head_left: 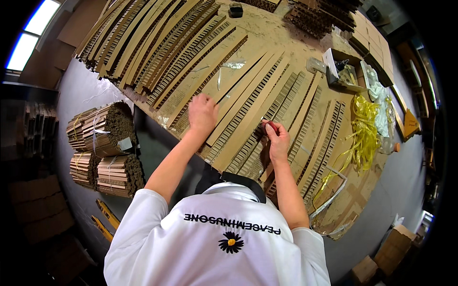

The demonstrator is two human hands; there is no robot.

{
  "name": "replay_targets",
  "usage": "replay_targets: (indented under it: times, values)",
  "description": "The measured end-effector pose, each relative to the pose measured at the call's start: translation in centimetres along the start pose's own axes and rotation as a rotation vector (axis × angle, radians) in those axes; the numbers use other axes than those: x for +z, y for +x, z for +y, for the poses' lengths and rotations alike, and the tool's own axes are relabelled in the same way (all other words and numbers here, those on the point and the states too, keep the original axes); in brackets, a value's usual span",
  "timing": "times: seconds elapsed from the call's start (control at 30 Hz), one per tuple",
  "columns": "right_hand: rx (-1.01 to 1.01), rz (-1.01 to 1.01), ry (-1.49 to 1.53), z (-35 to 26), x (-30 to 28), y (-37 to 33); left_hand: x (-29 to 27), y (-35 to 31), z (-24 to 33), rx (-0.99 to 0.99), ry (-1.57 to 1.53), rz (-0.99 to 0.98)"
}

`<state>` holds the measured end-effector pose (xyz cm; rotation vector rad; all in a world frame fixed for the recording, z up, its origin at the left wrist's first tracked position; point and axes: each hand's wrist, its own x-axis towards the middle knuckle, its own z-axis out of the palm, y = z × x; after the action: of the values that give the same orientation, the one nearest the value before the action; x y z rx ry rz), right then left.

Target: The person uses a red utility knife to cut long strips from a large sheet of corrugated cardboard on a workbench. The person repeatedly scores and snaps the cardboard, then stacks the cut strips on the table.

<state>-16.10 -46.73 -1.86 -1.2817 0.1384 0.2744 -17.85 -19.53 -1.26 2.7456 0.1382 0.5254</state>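
Long honeycomb cardboard strips [250, 114] lie side by side on the cardboard-covered table [286, 43], slanting away from me. My left hand [202, 113] is over the strips left of the middle, beside the near end of a dark gap between two of them. Its fingers are curled together, and what they hold, if anything, is hidden. My right hand [278, 142] is above the strips further right. Thumb and fingers close round a small dark red object [268, 127]; most of it is covered, so its kind does not show.
More strips [152, 43] lie in dense rows at the far left. Tied strip bundles [107, 128] are stacked left of the table. At the right are an open box [341, 71] with tools, yellow plastic strapping [360, 138] and a clear plastic bag [379, 105].
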Motion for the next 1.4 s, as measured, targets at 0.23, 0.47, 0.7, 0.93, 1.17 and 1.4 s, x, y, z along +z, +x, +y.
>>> replay_targets:
  times: [0.23,0.47,0.7,0.93,1.17,1.4]
  values:
    - [0.058,0.039,0.073,0.6,-0.7,0.6,0.9,-5.0,7.4,0.064,-0.192,-0.126]
    - [0.013,0.129,0.502,1.1,-1.3,0.3,0.6,-5.8,10.7,0.159,-0.297,-0.202]
    - [-0.058,0.178,0.441,1.3,-2.2,0.1,1.2,-6.7,12.9,0.098,-0.327,-0.293]
    - [-0.123,0.296,0.301,-1.5,-4.4,-1.4,2.1,-8.0,15.7,0.132,-0.338,-0.383]
    - [-0.114,0.24,0.149,-0.5,-4.2,-1.8,2.7,-8.3,15.6,0.268,-0.086,-0.375]
    - [-0.092,0.241,0.055,-1.0,-3.5,-1.2,2.9,-9.2,17.1,0.471,0.042,-0.257]
